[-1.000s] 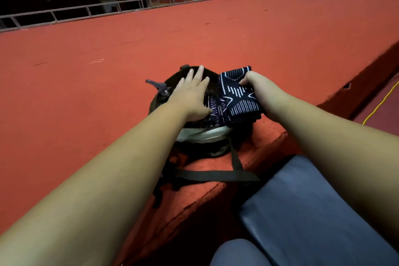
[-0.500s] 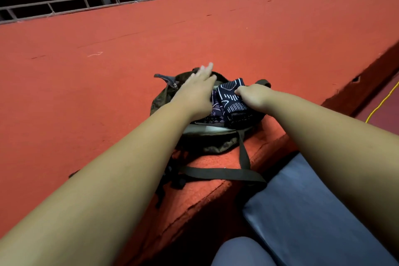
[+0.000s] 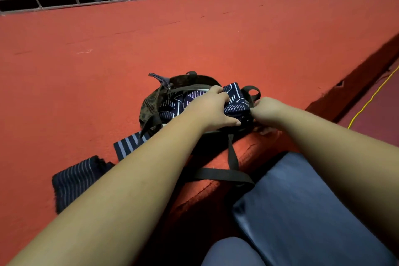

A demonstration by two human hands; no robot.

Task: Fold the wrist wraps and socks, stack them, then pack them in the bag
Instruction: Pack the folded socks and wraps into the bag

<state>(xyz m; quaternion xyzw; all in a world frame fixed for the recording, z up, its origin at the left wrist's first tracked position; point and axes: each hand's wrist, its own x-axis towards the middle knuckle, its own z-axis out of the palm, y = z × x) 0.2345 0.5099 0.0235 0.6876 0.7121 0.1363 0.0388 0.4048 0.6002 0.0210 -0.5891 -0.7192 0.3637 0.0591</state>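
Clutching folded navy white-lined knit bundle (image 3: 234, 93) in olive fabric bag (image 3: 149, 110) with left grip (image 3: 212, 107) | 3 o'clock: cannot tell right grip (image 3: 267, 110) hold

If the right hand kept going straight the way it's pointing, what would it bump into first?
Most likely the patterned stack in the bag, right beside the right hand; depth is unclear.

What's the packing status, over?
Left hand grips patterned stack at mouth of bag. Right hand curled at stack's right end, grip unclear. Striped fold and dark striped fold outside bag, on red carpet.
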